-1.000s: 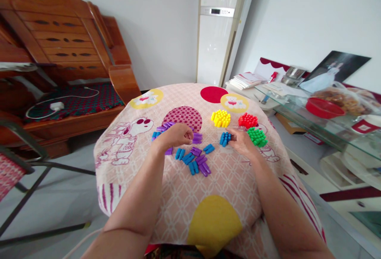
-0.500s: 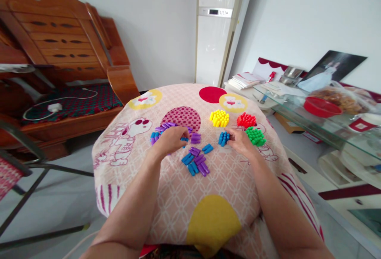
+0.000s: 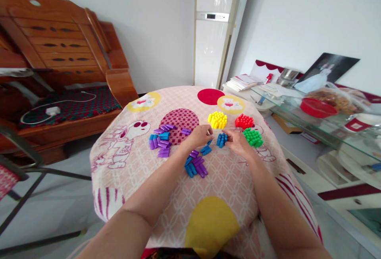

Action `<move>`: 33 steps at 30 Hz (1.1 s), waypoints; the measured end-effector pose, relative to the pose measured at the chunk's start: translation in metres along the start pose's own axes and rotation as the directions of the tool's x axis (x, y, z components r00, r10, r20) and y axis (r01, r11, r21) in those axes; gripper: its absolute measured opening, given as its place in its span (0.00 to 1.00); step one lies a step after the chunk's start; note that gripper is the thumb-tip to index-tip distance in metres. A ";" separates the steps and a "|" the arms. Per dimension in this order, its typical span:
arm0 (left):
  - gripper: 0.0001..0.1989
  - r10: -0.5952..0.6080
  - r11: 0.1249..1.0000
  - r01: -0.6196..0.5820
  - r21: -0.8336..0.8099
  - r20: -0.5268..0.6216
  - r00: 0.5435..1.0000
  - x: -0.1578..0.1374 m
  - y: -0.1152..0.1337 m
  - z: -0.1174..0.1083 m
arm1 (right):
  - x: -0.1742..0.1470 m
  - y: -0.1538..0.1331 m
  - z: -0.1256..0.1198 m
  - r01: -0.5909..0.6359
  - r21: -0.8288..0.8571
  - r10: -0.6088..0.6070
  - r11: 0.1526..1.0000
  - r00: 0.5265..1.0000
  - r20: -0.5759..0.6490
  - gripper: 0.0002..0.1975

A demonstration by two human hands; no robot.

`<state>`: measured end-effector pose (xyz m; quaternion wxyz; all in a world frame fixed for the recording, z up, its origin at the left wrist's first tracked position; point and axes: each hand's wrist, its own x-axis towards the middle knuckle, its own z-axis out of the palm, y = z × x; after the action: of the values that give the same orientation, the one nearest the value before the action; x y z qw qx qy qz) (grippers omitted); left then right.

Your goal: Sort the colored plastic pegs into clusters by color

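Observation:
My left hand (image 3: pixel 203 135) is closed in a pinch above the middle of the table, with a small blue plastic piece (image 3: pixel 209 142) showing under its fingertips. Just to its right, a cluster of upright blue plastic pegs (image 3: pixel 222 140) stands on the cloth. The fingers of my right hand (image 3: pixel 237 141) close on that cluster's right side. Below my left wrist lie loose purple pieces (image 3: pixel 200 166) and blue pieces (image 3: pixel 191 168), partly hidden by the arm. More purple pieces (image 3: pixel 163 151) are scattered on the left, with a few blue ones among them.
Upright clusters of yellow pegs (image 3: pixel 217 120), red pegs (image 3: pixel 244 121) and green pegs (image 3: pixel 253 137) stand behind and beside my right hand. A patterned cloth (image 3: pixel 160 195) covers the round table. At right is a glass shelf (image 3: pixel 290 110) with a red bowl (image 3: pixel 318 107); a wooden bench (image 3: pixel 59 52) stands left.
My left hand has moved right, from the purple pieces to beside the blue cluster, carrying a blue piece. My right hand has stayed at the cluster. The view has shifted slightly.

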<state>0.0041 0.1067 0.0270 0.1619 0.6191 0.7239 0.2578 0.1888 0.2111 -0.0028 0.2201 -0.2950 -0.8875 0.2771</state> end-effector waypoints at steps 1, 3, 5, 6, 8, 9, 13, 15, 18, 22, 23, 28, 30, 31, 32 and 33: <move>0.08 0.004 1.000 -0.004 0.009 -0.004 1.000 0.003 0.001 0.002 | 0.000 0.000 0.000 0.001 -0.009 -0.001 1.000 1.000 0.002 0.31; 0.09 0.013 1.000 -0.013 0.009 -0.010 1.000 0.009 0.004 0.007 | 0.000 -0.001 -0.001 0.001 -0.024 -0.001 1.000 1.000 0.008 0.31; 0.14 0.013 1.000 -0.013 -0.001 -0.016 1.000 0.015 0.006 0.011 | 0.000 -0.002 -0.002 0.001 -0.028 0.000 1.000 1.000 0.020 0.31; 0.16 0.010 1.000 -0.010 -0.007 -0.021 1.000 0.017 0.006 0.013 | -0.001 -0.003 -0.002 -0.002 -0.028 0.003 1.000 1.000 0.024 0.31; 0.17 0.015 0.998 -0.017 -0.058 -0.029 0.999 0.018 0.002 0.016 | -0.001 -0.003 -0.003 -0.006 -0.032 0.007 0.999 1.000 0.029 0.31; 0.15 0.026 0.993 -0.029 -0.116 -0.023 0.999 0.018 -0.001 0.017 | -0.001 -0.004 -0.003 -0.007 -0.035 0.008 0.999 1.000 0.029 0.31; 0.26 0.125 0.909 -0.063 -0.413 0.125 0.984 0.012 -0.016 0.018 | 0.000 -0.003 -0.003 0.012 -0.024 -0.012 1.000 0.999 0.031 0.31; 0.28 0.170 0.889 -0.080 -0.451 0.164 0.972 0.010 -0.020 0.019 | 0.000 -0.003 -0.003 0.017 -0.019 -0.017 1.000 0.999 0.031 0.31; 0.23 0.182 0.912 -0.123 -0.392 0.117 0.976 0.009 -0.019 0.020 | 0.000 -0.002 -0.002 0.024 -0.019 -0.024 1.000 1.000 0.016 0.31; 0.19 0.101 0.940 -0.086 -0.330 0.029 0.994 0.009 -0.016 0.018 | -0.001 0.000 -0.002 0.017 -0.016 -0.017 1.000 1.000 0.022 0.31; 0.17 0.084 0.945 -0.072 -0.320 0.024 0.996 0.009 -0.015 0.017 | -0.001 0.000 -0.001 0.010 -0.019 -0.010 1.000 1.000 0.023 0.31; 0.15 0.020 0.976 -0.014 -0.217 0.026 0.999 0.011 -0.011 0.017 | -0.001 0.000 0.000 -0.016 -0.041 0.017 0.999 1.000 0.022 0.31; 0.15 -0.008 0.981 0.005 -0.194 -0.015 1.000 0.013 -0.009 0.020 | -0.001 0.000 0.000 -0.020 -0.046 0.021 0.999 1.000 0.019 0.31; 0.14 -0.013 0.981 0.007 -0.194 -0.031 0.999 0.013 -0.009 0.021 | -0.001 0.000 0.000 -0.017 -0.048 0.018 0.999 1.000 0.017 0.31; 0.14 -0.016 0.980 0.008 -0.199 -0.039 0.999 0.014 -0.009 0.022 | -0.001 0.000 0.000 -0.013 -0.050 0.014 0.999 1.000 0.015 0.31; 0.13 -0.018 0.978 0.009 -0.207 -0.043 0.999 0.014 -0.008 0.022 | -0.001 0.001 0.000 -0.010 -0.053 0.011 0.999 1.000 0.015 0.31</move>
<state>0.0071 0.1235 0.0050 0.2107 0.5882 0.7008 0.3442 0.1895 0.2108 -0.0033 0.2040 -0.3032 -0.8947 0.2568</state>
